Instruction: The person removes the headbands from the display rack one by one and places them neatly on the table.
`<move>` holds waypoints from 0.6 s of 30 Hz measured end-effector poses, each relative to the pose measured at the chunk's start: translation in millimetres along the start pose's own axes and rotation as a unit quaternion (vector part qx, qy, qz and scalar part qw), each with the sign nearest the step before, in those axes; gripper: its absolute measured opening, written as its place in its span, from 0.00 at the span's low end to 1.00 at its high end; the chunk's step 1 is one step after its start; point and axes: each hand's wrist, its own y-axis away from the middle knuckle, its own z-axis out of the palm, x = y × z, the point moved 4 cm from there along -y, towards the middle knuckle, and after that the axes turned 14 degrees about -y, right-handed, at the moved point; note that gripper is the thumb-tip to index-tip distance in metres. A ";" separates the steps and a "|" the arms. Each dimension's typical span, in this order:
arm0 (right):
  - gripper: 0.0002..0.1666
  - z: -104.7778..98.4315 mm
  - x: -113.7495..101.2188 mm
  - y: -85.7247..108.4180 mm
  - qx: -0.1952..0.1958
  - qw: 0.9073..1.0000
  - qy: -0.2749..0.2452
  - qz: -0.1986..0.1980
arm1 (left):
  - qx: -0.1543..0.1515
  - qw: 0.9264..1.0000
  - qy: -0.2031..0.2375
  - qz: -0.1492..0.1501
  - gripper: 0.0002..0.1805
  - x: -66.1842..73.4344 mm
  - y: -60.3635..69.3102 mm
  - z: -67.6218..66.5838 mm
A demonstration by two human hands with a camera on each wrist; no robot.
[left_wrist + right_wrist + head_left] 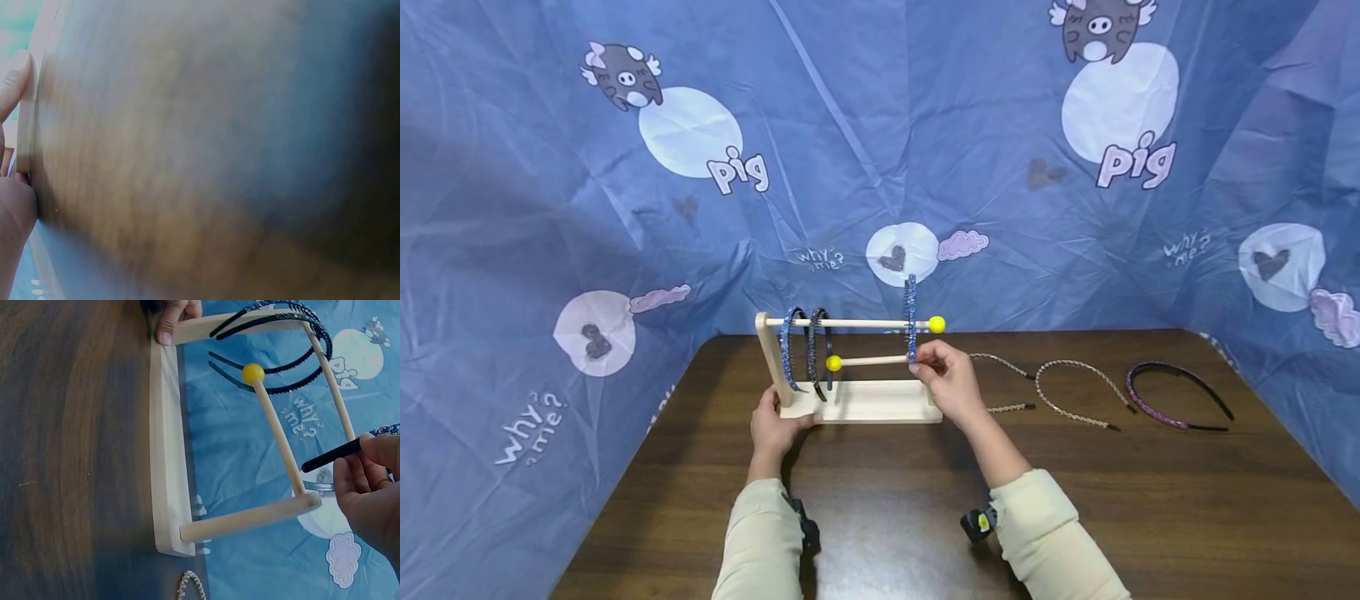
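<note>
A light wooden headband stand (880,402) with two rods tipped by yellow balls stands on the table. My left hand (775,429) grips its left end, thumb over the base; the left wrist view catches only part of that hand at its edge. Near the upper rod's right ball, my right hand (953,385) pinches a blue glittery headband (912,304) by a lower end. That headband stands upright and crosses the rod; its black tip (331,455) sticks out past my fingers. Another blue headband (787,346) and a black headband (812,350) hang at the rod's left end.
Right of the stand lie two braided light-coloured headbands, one (1075,363) in full view and one (1000,360) partly behind my right hand. A purple-and-black headband (1157,417) lies farther right. Blue printed cloth (850,167) hangs behind the brown table (895,517).
</note>
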 end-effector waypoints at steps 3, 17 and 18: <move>0.04 -5.6 -2.0 0.4 0.019 1.000 -0.018 -0.007 | -0.001 1.000 -0.001 0.001 0.49 -0.1 0.0 0.3; 0.06 -24.2 12.5 -2.6 0.047 0.994 -0.097 -0.027 | -0.003 1.000 -0.009 0.006 0.49 -0.5 -1.7 -1.6; 0.06 -24.8 11.6 -3.0 0.046 0.993 -0.099 -0.032 | -0.003 1.000 -0.010 0.006 0.49 -0.6 -1.9 -1.3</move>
